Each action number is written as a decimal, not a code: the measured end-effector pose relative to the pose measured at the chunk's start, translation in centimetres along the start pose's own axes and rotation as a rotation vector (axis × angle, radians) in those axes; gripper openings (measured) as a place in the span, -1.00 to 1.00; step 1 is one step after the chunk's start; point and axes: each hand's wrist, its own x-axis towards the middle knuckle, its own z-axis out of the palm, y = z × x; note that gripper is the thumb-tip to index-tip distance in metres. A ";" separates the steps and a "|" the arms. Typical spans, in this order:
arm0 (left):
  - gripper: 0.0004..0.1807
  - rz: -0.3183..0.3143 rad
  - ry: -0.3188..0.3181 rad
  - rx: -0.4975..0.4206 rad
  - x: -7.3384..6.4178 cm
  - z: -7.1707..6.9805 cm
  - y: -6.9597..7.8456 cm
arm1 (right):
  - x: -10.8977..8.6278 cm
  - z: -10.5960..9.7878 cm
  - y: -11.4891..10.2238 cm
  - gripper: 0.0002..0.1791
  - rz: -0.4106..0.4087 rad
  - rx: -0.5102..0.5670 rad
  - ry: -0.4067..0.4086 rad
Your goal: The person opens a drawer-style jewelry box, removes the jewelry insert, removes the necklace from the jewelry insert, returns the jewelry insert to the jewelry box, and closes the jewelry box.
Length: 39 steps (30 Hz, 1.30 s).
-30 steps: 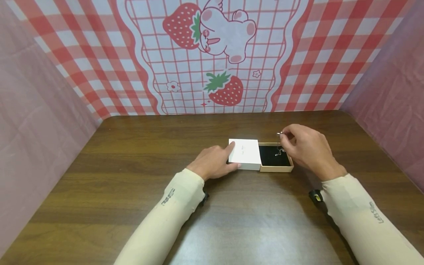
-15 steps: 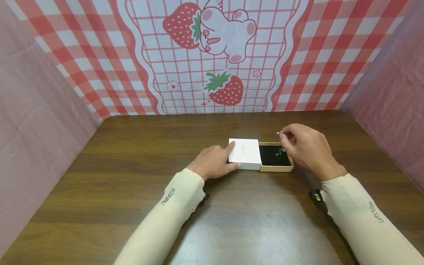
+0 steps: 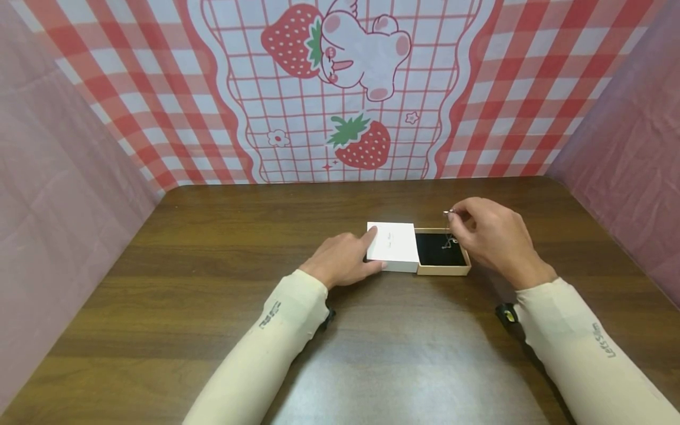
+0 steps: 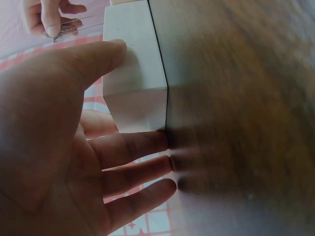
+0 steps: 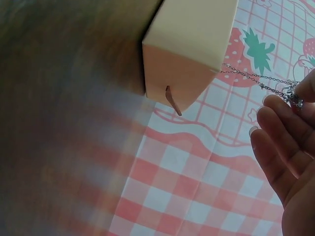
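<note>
A white box sleeve (image 3: pixel 395 245) with small print on top lies on the table, its gold-edged drawer (image 3: pixel 444 271) slid out to the right. Black padding (image 3: pixel 432 252) lines this drawer. My left hand (image 3: pixel 342 258) holds the sleeve at its left end, the thumb along the near wall and the index finger on top. Above the drawer's far right corner, my right hand (image 3: pixel 491 239) pinches a thin silver jewelry chain (image 5: pixel 261 81) between thumb and index finger. The chain hangs down over the padding in doubled strands. A small ribbon tab (image 5: pixel 173 102) sticks out of the drawer's end.
The brown wooden table (image 3: pixel 212 283) reaches back to a red-and-white checked cloth (image 3: pixel 138 88) with strawberries. Pink cloth (image 3: pixel 632 136) hangs at both sides. Dark wrist cameras (image 3: pixel 507 316) sit under the sleeves.
My right hand has risen very slightly with the chain, whose strands over the padding have shifted a little. The left hand and the box have stayed in place.
</note>
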 end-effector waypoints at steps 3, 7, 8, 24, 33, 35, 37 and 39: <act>-0.12 -0.003 -0.004 -0.001 0.0 0.0 0.0 | 0.0 0.0 0.1 -0.90 -0.018 0.000 0.024; -0.12 -0.011 -0.008 -0.008 0.0 0.0 0.0 | 0.1 0.0 0.0 -0.89 -0.033 0.000 0.053; -0.12 -0.013 -0.009 -0.010 0.0 0.0 0.0 | 0.1 0.0 0.0 -0.89 -0.035 0.000 0.059; -0.12 -0.013 -0.011 -0.015 0.0 0.0 0.0 | 0.3 -0.3 -0.1 -0.88 -0.061 0.006 0.095; -0.12 -0.012 -0.013 -0.016 0.1 0.0 0.0 | 0.3 -0.3 0.0 -0.88 -0.053 0.043 0.111; -0.12 -0.011 -0.013 -0.015 0.1 0.1 0.0 | 0.3 -0.3 0.0 -0.88 -0.057 0.045 0.119; -0.12 -0.008 -0.013 -0.012 0.1 0.0 -0.1 | 0.3 -0.3 0.0 -0.88 -0.062 0.046 0.124; -0.12 -0.004 -0.012 -0.010 0.1 0.0 -0.1 | 0.3 -0.3 0.0 -0.88 -0.071 0.050 0.135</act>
